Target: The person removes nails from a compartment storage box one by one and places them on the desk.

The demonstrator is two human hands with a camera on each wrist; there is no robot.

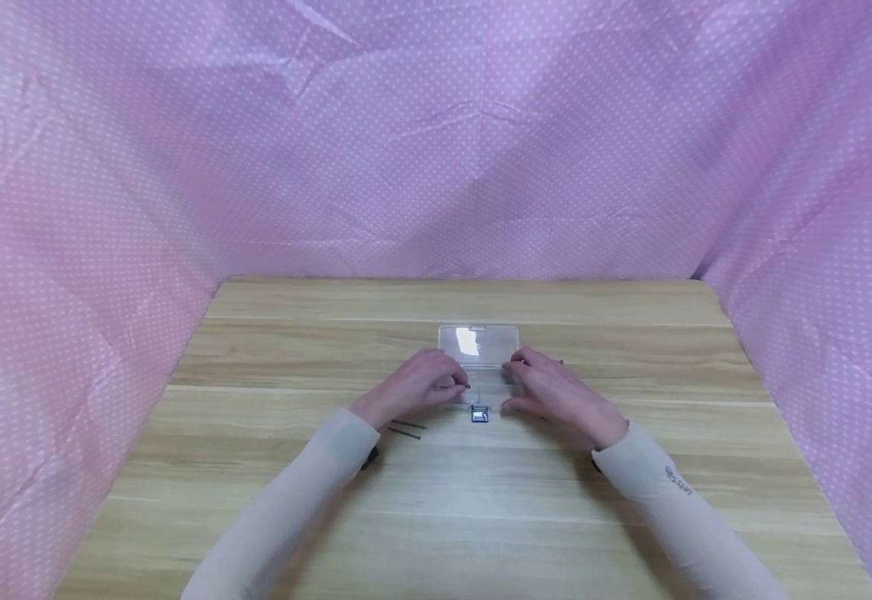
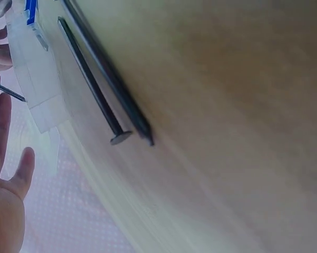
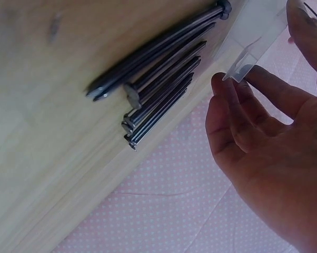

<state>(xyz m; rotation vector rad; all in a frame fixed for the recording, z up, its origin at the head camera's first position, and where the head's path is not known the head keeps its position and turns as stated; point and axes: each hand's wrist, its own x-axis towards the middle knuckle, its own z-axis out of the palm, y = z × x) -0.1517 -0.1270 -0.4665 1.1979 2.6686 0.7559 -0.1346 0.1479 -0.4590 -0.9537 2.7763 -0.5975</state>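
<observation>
A clear plastic box point(image 1: 490, 390) lies on the wooden table with its transparent lid point(image 1: 498, 343) folded back. My left hand point(image 1: 423, 382) is at the box's left side, pinching a dark nail point(image 2: 11, 93) whose end pokes out past the fingertips over the box. On the opposite side my right hand point(image 1: 556, 393) grips the box's edge, its fingers curled at the plastic corner in the right wrist view. A blue-edged latch point(image 1: 479, 414) shows at the front of the box. The far part of the left hand's grip is cut off in the left wrist view.
Two dark nails point(image 2: 92, 81) lie on the table beside the left wrist. Several more nails point(image 3: 166, 79) lie in a row near the right hand, mostly hidden behind it in the head view. Pink dotted cloth point(image 1: 466, 183) hangs around the table point(image 1: 466, 517).
</observation>
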